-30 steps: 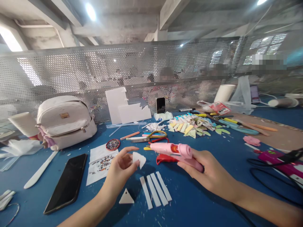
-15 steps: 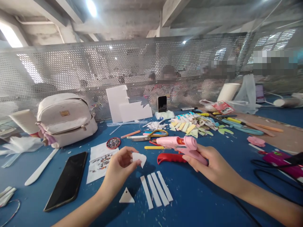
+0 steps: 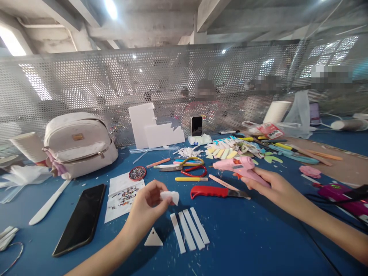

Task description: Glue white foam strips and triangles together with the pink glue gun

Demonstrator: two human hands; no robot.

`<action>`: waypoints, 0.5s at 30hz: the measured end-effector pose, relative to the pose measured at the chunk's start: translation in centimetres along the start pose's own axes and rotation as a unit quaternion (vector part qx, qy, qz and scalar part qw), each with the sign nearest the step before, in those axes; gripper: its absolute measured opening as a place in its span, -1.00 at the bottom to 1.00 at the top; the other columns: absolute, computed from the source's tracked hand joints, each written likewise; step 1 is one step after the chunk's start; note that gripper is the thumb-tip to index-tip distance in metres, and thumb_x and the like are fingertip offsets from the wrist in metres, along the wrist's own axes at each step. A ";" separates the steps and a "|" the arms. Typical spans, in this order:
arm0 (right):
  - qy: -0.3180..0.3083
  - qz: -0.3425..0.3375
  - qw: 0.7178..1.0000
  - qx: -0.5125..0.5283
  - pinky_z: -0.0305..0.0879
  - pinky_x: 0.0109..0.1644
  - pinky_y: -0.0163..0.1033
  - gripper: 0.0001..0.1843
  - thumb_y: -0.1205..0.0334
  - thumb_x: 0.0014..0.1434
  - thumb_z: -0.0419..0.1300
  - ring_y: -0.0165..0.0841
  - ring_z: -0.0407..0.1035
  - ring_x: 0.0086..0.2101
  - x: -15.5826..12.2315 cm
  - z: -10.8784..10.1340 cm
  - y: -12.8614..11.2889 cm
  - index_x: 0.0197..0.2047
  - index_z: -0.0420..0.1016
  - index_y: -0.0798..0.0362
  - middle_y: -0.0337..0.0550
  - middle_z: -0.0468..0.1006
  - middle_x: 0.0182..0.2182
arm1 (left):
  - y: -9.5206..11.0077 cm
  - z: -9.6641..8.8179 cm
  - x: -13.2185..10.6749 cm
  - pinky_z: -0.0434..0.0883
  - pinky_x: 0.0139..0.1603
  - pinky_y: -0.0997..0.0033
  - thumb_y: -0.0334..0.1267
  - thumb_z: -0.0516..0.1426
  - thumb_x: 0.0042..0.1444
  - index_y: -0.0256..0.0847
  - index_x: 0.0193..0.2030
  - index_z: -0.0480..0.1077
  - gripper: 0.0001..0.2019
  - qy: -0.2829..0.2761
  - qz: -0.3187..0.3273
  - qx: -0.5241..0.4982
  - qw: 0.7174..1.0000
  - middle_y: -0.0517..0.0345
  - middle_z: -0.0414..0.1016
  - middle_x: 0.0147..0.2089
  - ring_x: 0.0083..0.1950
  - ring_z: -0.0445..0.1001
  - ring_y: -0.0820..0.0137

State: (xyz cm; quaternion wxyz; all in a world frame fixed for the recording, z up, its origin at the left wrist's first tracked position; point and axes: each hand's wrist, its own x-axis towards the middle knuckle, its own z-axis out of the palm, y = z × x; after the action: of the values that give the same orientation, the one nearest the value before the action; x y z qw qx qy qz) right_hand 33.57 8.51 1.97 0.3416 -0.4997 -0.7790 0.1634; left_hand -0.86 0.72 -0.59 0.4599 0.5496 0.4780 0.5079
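Between the thumb and fingers of my left hand (image 3: 152, 198) is a small white piece (image 3: 171, 197), perhaps foam or card. My right hand (image 3: 266, 183) grips a pink hot glue gun (image 3: 237, 165) by its handle, nozzle pointing left, apart from the white piece. Several white strips (image 3: 189, 230) lie side by side on the blue table below my hands. To their left is a white triangle (image 3: 153, 238) with a small hole near its tip. A red-handled knife (image 3: 211, 192) lies between my hands, its blade toward the right.
Scissors (image 3: 184, 167) and a yellow pen (image 3: 191, 179) lie farther back. A black phone (image 3: 80, 218), a paper sheet with beads (image 3: 115, 212) and a white backpack (image 3: 80, 145) occupy the left. Paper scraps (image 3: 232, 147) are heaped behind; a magenta device with cables (image 3: 339, 195) sits right.
My right hand has moved the glue gun right, away from my left hand, uncovering the knife blade and a peach-coloured pen. The white piece has tilted slightly in my left hand.
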 end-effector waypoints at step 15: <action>0.051 0.054 0.997 -0.001 0.19 -0.55 -0.27 -0.68 0.06 0.26 0.21 -0.32 0.38 -0.61 -1.7 0.1 6.5 -0.48 0.52 -0.01 -0.21 0.46 -0.62 | -0.2 -0.1 0.0 0.37 -0.17 0.44 -0.21 0.26 0.09 -0.19 -0.23 0.42 -0.84 -0.046 -0.033 0.045 0.997 0.12 0.50 -0.26 -0.22 0.46 0.38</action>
State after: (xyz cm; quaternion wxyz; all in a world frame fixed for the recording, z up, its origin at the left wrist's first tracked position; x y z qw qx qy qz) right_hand 38.32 9.88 -2.61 0.3715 -0.5490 -0.7325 0.1549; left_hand -0.99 0.73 -0.77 0.4724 0.5764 0.4967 0.4449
